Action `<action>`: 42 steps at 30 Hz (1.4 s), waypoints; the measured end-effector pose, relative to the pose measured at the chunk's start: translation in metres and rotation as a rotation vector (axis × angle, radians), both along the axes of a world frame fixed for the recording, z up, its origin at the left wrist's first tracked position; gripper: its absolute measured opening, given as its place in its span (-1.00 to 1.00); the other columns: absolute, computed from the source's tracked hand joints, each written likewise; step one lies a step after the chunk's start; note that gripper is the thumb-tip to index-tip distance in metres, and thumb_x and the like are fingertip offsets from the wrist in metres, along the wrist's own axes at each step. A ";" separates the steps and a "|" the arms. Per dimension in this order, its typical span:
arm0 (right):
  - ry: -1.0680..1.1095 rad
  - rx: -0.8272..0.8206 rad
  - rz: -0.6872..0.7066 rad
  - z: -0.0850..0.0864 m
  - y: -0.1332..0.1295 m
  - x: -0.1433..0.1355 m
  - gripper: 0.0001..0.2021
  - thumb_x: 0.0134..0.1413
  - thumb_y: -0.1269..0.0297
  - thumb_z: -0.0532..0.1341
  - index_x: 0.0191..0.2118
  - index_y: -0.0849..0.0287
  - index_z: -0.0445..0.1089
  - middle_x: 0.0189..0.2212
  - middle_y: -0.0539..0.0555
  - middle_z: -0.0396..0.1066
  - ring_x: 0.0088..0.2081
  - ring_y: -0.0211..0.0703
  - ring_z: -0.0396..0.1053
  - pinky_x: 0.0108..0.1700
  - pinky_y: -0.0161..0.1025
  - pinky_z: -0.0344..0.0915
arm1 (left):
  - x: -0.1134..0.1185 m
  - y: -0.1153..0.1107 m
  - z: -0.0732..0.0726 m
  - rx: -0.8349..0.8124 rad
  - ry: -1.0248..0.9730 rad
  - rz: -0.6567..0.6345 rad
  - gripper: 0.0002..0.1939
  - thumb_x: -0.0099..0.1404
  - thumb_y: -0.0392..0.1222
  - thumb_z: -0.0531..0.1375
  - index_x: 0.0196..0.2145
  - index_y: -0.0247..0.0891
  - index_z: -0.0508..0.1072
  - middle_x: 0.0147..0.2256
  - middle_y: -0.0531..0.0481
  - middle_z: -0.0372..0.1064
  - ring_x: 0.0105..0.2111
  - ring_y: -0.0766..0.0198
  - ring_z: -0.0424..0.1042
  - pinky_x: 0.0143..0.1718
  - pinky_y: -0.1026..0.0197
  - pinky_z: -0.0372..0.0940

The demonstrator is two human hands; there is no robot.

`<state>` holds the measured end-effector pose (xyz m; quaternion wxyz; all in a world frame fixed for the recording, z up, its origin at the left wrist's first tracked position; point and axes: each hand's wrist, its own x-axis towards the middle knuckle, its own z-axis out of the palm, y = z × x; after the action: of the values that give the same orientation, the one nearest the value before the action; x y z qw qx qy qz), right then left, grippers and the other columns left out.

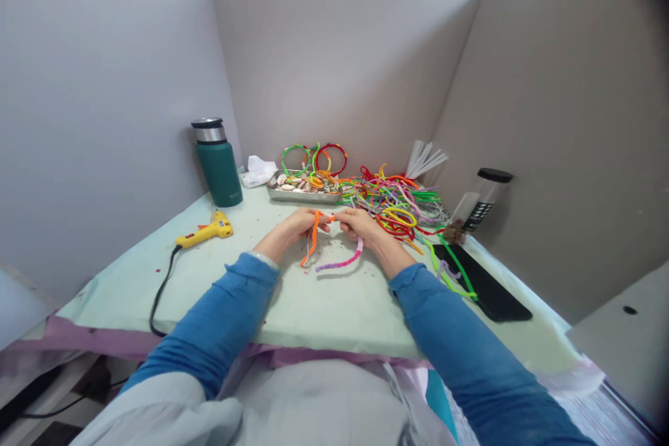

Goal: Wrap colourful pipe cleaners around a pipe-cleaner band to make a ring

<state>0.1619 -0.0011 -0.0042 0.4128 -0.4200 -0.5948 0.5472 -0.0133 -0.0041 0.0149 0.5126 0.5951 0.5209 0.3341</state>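
Bright blue sleeves [209, 324], gathered cuffs, pale grey garment [318, 401] between.

No text can be read for certain. White characters run across a dark label on the clear bottle with a black lid [487, 196], too small to make out. The yellow glue gun [205, 231] bears a small label near its nozzle end, illegible. The green bottle [218, 171] carries a faint mark low on its body, also unreadable.

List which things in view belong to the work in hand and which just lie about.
Likely for the work: orange strip, pink strip, strip pile, metal tray, glue gun.
Apparently lying about: green bottle, clear bottle, white tissue, black slab.
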 end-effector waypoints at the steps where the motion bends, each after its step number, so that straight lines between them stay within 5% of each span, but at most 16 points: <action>1: 0.005 0.004 0.004 0.000 0.000 0.000 -0.77 -0.03 0.15 0.25 -0.46 0.21 0.27 -0.72 -0.13 0.17 -0.77 -0.47 -0.05 -0.75 -0.42 -0.17 | 0.000 0.001 0.000 0.009 0.002 0.005 -0.78 -0.01 -0.15 0.30 -0.46 -0.38 0.43 -0.56 -0.05 0.37 -0.68 0.46 0.14 -0.66 0.33 0.01; 11: 0.015 -0.035 0.053 0.003 -0.002 -0.002 -0.85 -0.04 0.29 0.25 -0.47 0.25 0.30 -0.66 -0.07 0.24 -0.72 -0.46 0.09 -0.72 -0.45 -0.02 | 0.001 0.001 -0.001 0.067 0.042 0.047 -0.75 0.08 -0.16 0.23 -0.60 -0.29 0.26 -0.72 0.15 0.03 -0.73 0.47 -0.03 -0.67 0.30 -0.12; 20: -0.004 0.031 0.017 0.004 -0.007 -0.004 -0.85 -0.04 0.30 0.24 -0.49 0.23 0.28 -0.69 -0.10 0.22 -0.75 -0.46 0.05 -0.73 -0.44 -0.08 | 0.002 -0.006 0.003 0.050 -0.011 0.026 -0.73 0.01 -0.08 0.31 -0.51 -0.31 0.33 -0.74 0.24 -0.13 -0.73 0.51 -0.14 -0.67 0.31 -0.20; 26: -0.011 0.054 0.028 0.005 -0.007 -0.005 -0.84 -0.06 0.29 0.25 -0.49 0.22 0.27 -0.68 -0.09 0.23 -0.74 -0.47 0.04 -0.73 -0.45 -0.09 | -0.002 -0.002 -0.001 0.013 -0.101 -0.045 -0.75 0.04 -0.14 0.29 -0.50 -0.25 0.26 -0.75 0.27 -0.17 -0.75 0.51 -0.17 -0.67 0.33 -0.14; 33: -0.050 0.057 -0.029 0.005 -0.007 -0.004 -0.83 -0.04 0.29 0.23 -0.52 0.21 0.25 -0.69 -0.10 0.20 -0.75 -0.46 0.02 -0.73 -0.42 -0.07 | 0.002 -0.001 -0.005 0.035 -0.147 -0.008 -0.83 0.09 -0.18 0.17 -0.53 -0.25 0.22 -0.73 0.20 0.00 -0.76 0.49 -0.07 -0.67 0.31 -0.02; 42: -0.095 0.133 0.001 0.005 -0.010 -0.008 -0.80 -0.02 0.20 0.24 -0.47 0.21 0.28 -0.71 -0.14 0.14 -0.75 -0.46 -0.04 -0.73 -0.40 -0.13 | 0.002 0.001 0.000 -0.092 -0.136 0.006 -0.87 0.08 -0.22 0.14 -0.56 -0.27 0.26 -0.74 0.19 -0.04 -0.78 0.48 -0.10 -0.68 0.30 -0.06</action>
<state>0.1537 -0.0108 0.0006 0.4106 -0.4169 -0.6491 0.4860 -0.0109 -0.0036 0.0152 0.5726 0.5452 0.5015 0.3512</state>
